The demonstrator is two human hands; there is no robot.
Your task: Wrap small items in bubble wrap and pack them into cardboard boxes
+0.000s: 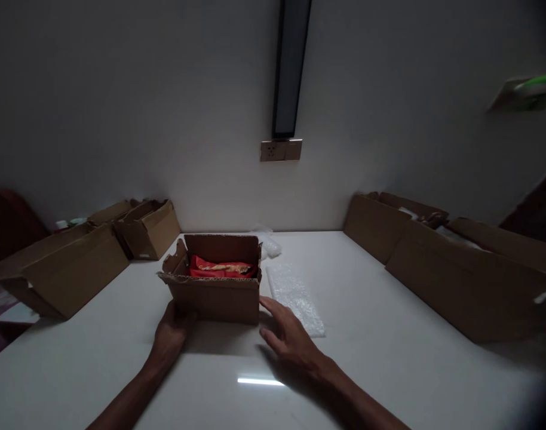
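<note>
A small open cardboard box (217, 295) stands on the white table (389, 334) in front of me, with a red packet (220, 269) lying inside. My left hand (172, 334) rests against the box's near left corner, fingers curled at its base. Hovering just off the near right corner, my right hand (287, 337) has its fingers stretched out and holds nothing. A sheet of bubble wrap (295, 295) lies flat on the table right beside that hand.
Larger cardboard boxes line both sides: two at the left (71, 269) (150, 227) and long ones at the right (461, 286) (385, 224). A crumpled plastic bag (268, 245) lies behind the small box. A wall socket (281, 150) sits on the grey wall.
</note>
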